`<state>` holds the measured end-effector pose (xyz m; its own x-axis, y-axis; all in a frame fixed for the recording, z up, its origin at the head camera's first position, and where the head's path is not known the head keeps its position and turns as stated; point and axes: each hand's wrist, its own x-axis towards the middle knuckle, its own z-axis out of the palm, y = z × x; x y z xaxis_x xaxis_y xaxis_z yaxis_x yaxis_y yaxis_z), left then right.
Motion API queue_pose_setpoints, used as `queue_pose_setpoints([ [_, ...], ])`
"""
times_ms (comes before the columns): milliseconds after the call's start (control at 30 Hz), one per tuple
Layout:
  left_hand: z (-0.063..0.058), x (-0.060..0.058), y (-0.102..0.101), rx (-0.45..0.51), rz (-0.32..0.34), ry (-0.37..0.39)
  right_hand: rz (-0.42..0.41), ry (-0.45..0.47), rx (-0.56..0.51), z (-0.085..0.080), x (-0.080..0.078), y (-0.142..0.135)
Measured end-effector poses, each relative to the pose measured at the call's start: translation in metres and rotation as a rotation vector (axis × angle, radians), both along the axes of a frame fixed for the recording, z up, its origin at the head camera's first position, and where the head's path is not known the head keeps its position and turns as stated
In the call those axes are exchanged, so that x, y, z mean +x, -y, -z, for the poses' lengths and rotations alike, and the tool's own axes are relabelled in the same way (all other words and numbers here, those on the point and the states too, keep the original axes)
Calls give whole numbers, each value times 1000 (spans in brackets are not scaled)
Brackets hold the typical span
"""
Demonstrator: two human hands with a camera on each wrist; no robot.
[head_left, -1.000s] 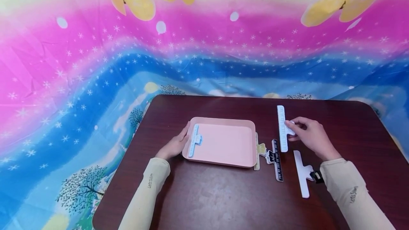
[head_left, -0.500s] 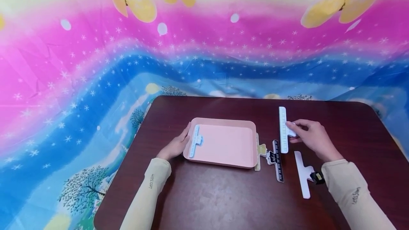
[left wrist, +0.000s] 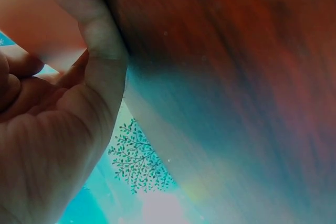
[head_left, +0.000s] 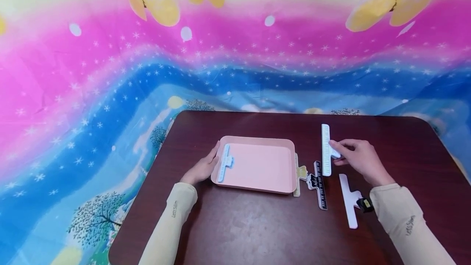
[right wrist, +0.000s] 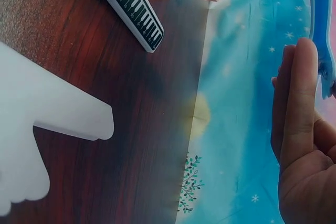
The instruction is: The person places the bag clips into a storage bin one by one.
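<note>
My left hand [head_left: 200, 168] holds the left side of a shallow pink tray [head_left: 254, 189]; in the left wrist view its thumb lies along the tray wall. A light blue clip with a piano-key pattern [head_left: 223, 165] lies inside the tray near that side. My right hand [head_left: 362, 158] pinches the handle of a white page clip with piano-key markings [head_left: 326, 150], its long bar pointing away from me. The right wrist view catches this held clip only at the edge, with a blue face [right wrist: 320, 11]. Most of the left fingers are hidden in the head view.
A yellowish clip [head_left: 301, 172] lies against the tray's right side. Just right of it is a black piano-key clip [head_left: 321, 187], and a plain white clip [head_left: 348, 205] lies near my right wrist. The dark wooden table [head_left: 257, 232] ends at a printed cloth backdrop [head_left: 235, 72].
The held white clip and both hands stay in nearly the same place. A slight shift of the whole head view is all that differs.
</note>
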<state>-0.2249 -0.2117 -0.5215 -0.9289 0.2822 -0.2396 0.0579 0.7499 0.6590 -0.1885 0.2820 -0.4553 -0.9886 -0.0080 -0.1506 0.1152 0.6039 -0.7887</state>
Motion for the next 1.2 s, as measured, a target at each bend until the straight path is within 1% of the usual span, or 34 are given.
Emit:
queue_pose_setpoints([
  [367,4,-1,0,10,-1,-14,5,-14,25,1,-2,4],
  [567,6,-1,1,14,2,-22,-10,-15,23,1,-3,11],
  [700,4,-1,0,0,7,-30,-20,-7,13,0,-5,16],
  [900,1,1,-2,6,9,-44,-30,2,-15,0,-9,24],
  [1200,0,1,-3,2,-1,-36,-54,8,-25,-4,-15,42],
])
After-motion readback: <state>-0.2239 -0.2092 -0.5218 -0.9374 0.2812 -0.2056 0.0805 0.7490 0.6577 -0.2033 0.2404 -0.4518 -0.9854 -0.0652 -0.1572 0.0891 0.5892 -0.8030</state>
